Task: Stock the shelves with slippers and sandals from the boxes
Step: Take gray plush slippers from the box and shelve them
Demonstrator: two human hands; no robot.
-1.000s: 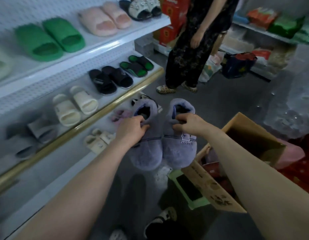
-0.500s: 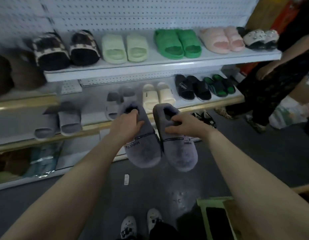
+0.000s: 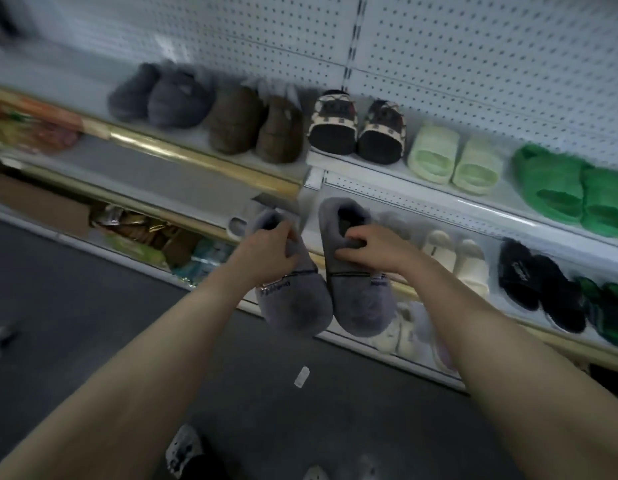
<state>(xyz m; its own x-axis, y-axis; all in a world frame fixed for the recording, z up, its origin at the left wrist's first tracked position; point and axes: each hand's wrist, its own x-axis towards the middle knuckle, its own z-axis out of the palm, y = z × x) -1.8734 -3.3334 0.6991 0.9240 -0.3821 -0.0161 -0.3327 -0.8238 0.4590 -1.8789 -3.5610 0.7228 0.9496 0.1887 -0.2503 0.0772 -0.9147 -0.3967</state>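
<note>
L grip (image 3: 266, 252), R grip (image 3: 366, 247) pinch grey slippers (image 3: 363, 306).

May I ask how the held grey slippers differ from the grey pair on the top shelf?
The held slippers hang from the left hand and right hand; the shelf pair rests on the top shelf. The held slippers look bluish, the shelf pair darker. Both are fuzzy, closed-toed.
</note>
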